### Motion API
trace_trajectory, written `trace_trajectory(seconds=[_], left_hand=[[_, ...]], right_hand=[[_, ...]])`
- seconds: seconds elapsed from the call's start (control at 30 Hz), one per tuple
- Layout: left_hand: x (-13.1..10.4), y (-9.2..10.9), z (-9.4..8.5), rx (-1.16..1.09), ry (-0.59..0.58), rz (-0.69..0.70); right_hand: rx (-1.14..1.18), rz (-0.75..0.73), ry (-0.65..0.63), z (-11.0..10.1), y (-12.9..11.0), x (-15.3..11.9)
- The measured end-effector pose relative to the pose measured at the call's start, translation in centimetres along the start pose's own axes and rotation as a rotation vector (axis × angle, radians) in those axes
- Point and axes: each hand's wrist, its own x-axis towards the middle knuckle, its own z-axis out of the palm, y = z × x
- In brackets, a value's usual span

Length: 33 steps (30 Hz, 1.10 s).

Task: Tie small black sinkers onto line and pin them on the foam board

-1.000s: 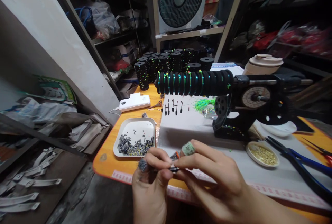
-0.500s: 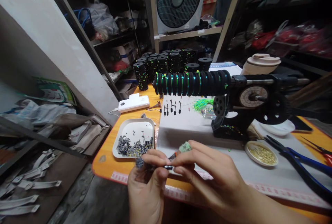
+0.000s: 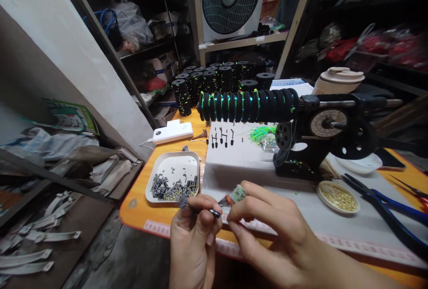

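Observation:
My left hand (image 3: 194,235) pinches a small glossy black cylinder (image 3: 215,213) between thumb and forefinger, its end sticking out to the right. A grey fuzzy lump (image 3: 183,203) shows beside the left forefinger. Just apart from the cylinder, my right hand (image 3: 274,231) is closed, thumb and forefinger together; what they hold, if anything, is too small to make out. Behind its fingers a green fuzzy lump (image 3: 238,193) shows near an orange-and-dark tip (image 3: 226,199); whether the hand touches these I cannot tell. A white tray (image 3: 151,194) of small black and yellowish pieces lies beyond my left hand.
A black winding machine (image 3: 296,146) carries a ribbed black roller (image 3: 247,105) wrapped with green thread. Several black spools (image 3: 182,97) stand behind. Blue-handled pliers (image 3: 377,204) and a dish of gold bits (image 3: 337,196) lie right. A white power bank (image 3: 173,133) sits left.
My right fingers have drawn slightly away from the black cylinder, leaving a gap. My left hand has shifted a little right and the cylinder is now tilted.

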Motion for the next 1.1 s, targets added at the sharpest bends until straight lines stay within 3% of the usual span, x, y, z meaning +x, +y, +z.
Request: trace_trajectory(seconds=[0.57, 0.73, 0.93, 1.1], left_hand=[[-0.2, -0.1, 0.1, 0.066, 0.029, 0.035], [-0.1, 0.2, 0.0, 0.374, 0.147, 0.326], [-0.4, 1.2, -0.2, 0.707, 0.015, 0.713], [-0.9, 2.2, -0.1, 0.882, -0.088, 0.814]], right_hand=[[0.009, 0.000, 0.012, 0.0, 0.1, 0.1], [0.048, 0.032, 0.007, -0.1, 0.6, 0.0], [0.123, 0.004, 0.034, -0.1, 0.7, 0.2], [0.153, 0.016, -0.010, -0.4, 0.7, 0.6]])
